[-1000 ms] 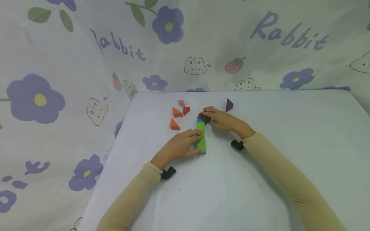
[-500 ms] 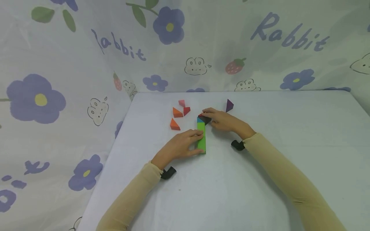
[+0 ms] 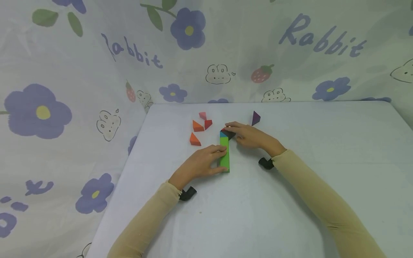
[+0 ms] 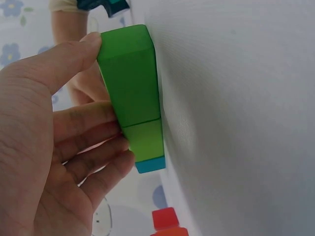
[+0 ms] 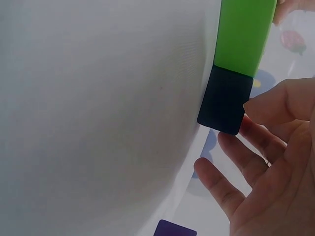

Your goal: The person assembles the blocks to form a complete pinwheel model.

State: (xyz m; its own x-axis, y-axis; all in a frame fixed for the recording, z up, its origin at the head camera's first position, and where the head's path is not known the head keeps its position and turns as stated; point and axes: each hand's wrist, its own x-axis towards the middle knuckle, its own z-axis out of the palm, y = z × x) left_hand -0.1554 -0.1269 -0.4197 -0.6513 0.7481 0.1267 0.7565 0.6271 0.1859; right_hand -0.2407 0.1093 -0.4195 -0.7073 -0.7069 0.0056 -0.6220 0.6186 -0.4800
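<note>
A row of building blocks lies on the white cloth: two green blocks [image 4: 129, 73] end to end, then a small blue block [image 3: 223, 134] at their far end. Beside the blue one sits a dark, nearly black block [image 5: 226, 101], with a red block [image 3: 223, 129] mostly hidden behind fingers. My left hand [image 3: 200, 161] holds the green blocks, thumb at the near end and fingertips along the left side and top. With thumb and fingers, my right hand [image 3: 251, 135] pinches the dark block at the far end of the row.
Left of the row lie two orange blocks [image 3: 195, 139], a red block [image 3: 208, 124] and a pink block [image 3: 202, 115]. A purple block [image 3: 256, 118] stands beyond the right hand. Patterned cloth [image 3: 245, 46] hangs behind the white tabletop [image 3: 258, 211].
My right hand has shifted very slightly nearer, covering a little more of the red block. The left hand and the loose blocks stay where they were.
</note>
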